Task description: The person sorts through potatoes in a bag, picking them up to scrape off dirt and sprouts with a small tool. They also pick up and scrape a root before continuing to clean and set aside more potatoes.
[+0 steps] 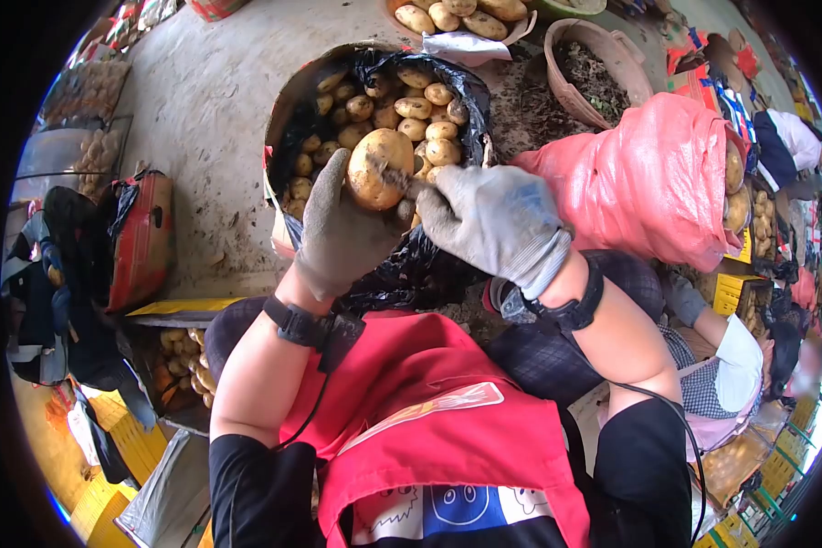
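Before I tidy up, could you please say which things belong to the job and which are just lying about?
Seemingly in use:
large yellow potato in grey-gloved left hand
narrow dark item at grey-gloved right hand
open potato container, black plastic lining

Likely lying about:
round pinkish tub
red cardboard box

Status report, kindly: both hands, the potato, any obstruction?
Left hand: gripping large potato above lined container. Right hand: holding dark item, unclear, over that potato. No obstruction seen.

Head cam: on your head, facing forward and steeply down over your red apron (402, 365)
Left hand (345, 224) and right hand (502, 215): pretty close to your lens, around mid-frame
Potato box (286, 102): bit farther off, far rim up top
Floor (196, 91): super wide, fisheye style
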A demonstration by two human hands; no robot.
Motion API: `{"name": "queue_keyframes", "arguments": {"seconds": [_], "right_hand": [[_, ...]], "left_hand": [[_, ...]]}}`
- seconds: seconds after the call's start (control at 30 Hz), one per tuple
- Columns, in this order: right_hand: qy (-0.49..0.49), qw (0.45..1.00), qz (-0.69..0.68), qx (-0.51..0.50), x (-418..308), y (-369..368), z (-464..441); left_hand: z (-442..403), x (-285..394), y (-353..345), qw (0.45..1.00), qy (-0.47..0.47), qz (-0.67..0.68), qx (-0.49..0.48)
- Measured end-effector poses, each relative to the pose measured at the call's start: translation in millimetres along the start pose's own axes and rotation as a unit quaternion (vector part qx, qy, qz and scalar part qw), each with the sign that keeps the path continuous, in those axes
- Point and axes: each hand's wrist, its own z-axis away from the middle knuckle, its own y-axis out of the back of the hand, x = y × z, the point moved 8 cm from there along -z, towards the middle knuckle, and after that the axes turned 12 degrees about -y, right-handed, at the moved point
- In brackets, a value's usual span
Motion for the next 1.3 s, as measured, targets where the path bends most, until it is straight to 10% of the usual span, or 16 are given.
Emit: {"name": "queue_keyframes", "arguments": {"seconds": [0.57,1.0,1.3], "right_hand": [[-0.007,0.999,0.036,0.015,-3.2,4.8,-1.6],[-0.014,0.997,0.066,0.023,-3.6,7.1,-1.9],[0.011,0.999,0.032,0.004,-10.9,2.7,1.9]], "left_hand": [[15.7,-14.3,-16.6,0.971,0.11,0.19,0.095],[8.4,1.1,-19.8,1.0,0.023,-0.014,0.003],[9.8,-9.5,-19.7,0.974,0.088,0.201,0.055]]}}
